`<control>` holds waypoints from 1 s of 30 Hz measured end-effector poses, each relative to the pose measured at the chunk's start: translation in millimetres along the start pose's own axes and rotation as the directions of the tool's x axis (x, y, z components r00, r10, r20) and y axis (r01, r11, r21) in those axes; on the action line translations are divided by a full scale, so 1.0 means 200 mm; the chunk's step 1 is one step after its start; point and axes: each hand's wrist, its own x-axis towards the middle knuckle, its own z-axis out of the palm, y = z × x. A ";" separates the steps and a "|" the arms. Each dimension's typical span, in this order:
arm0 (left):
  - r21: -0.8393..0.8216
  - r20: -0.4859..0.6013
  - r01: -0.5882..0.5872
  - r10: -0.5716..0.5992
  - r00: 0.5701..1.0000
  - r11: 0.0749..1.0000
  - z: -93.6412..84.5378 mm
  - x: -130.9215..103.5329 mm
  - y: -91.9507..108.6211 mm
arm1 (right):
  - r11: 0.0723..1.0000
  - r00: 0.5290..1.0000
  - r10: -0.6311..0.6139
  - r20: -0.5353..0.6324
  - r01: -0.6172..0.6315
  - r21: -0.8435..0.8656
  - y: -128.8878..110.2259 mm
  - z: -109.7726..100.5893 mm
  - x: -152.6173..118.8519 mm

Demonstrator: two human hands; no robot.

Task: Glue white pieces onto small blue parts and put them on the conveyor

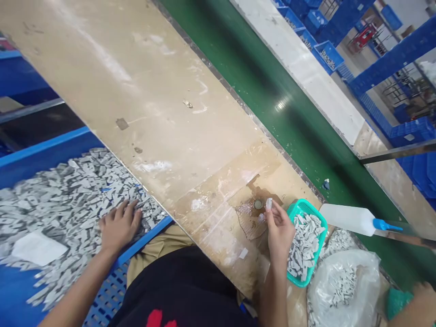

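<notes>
My left hand (pixel 118 226) lies with its fingers spread on a heap of small grey-and-white flat pieces (pixel 85 181) in a blue bin (pixel 44 147). Between the thumb and fingertips of my right hand (pixel 281 229) is a small white piece (pixel 269 203), held just over the worktable (pixel 163 118). Close to those fingertips, a small round disc (pixel 258 204) sits in a wet brown patch. A teal basket (pixel 325 227) full of similar pieces stands right beside my right hand. One loose white piece (pixel 243 253) lies on the table.
A white squeeze bottle (pixel 349 219) with a blue nozzle lies beyond the basket. Near it is a clear plastic bag (pixel 366 268) of pieces. A green conveyor belt (pixel 272 91) runs along the table. Another person's hand (pixel 424 302) shows at lower right. White paper (pixel 39 248) rests on the heap.
</notes>
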 end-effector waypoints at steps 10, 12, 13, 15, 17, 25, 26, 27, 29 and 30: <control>-0.029 -0.036 0.009 -0.010 0.999 1.000 0.07 0.03 -0.04 | 0.938 0.958 -0.288 0.015 0.285 -0.199 -0.05 0.02 -0.02; -0.041 -0.023 0.015 -0.016 1.000 0.999 0.06 0.03 -0.04 | 0.919 0.947 -0.320 0.033 0.319 -0.232 -0.06 0.02 -0.02; -0.047 -0.019 0.016 -0.017 1.000 0.999 0.06 0.03 -0.03 | 0.910 0.943 -0.331 0.042 0.331 -0.248 -0.06 0.02 -0.01; -0.057 -0.022 0.008 -0.010 1.000 0.998 0.06 0.03 -0.03 | 0.894 0.935 -0.351 0.060 0.353 -0.275 -0.07 0.03 -0.01; -0.051 -0.036 0.003 -0.005 0.999 0.999 0.08 0.04 -0.04 | 0.878 0.927 -0.367 0.078 0.373 -0.301 -0.07 0.03 -0.01; 0.027 -0.089 0.066 -0.064 0.994 0.997 0.14 0.07 -0.08 | 0.821 0.891 -0.444 0.101 0.449 -0.354 -0.06 0.05 -0.01; 0.027 -0.089 0.068 -0.066 0.994 0.997 0.14 0.07 -0.08 | 0.812 0.885 -0.452 0.106 0.458 -0.361 -0.06 0.05 -0.01; 0.024 -0.088 0.072 -0.069 0.994 0.997 0.14 0.08 -0.08 | 0.805 0.881 -0.460 0.111 0.466 -0.367 -0.06 0.05 -0.01; 0.018 -0.088 0.076 -0.075 0.993 0.997 0.13 0.08 -0.07 | 0.794 0.875 -0.470 0.118 0.477 -0.377 -0.06 0.05 -0.01; 0.015 -0.085 0.077 -0.075 0.994 0.997 0.13 0.08 -0.07 | 0.790 0.873 -0.472 0.120 0.480 -0.381 -0.06 0.05 -0.01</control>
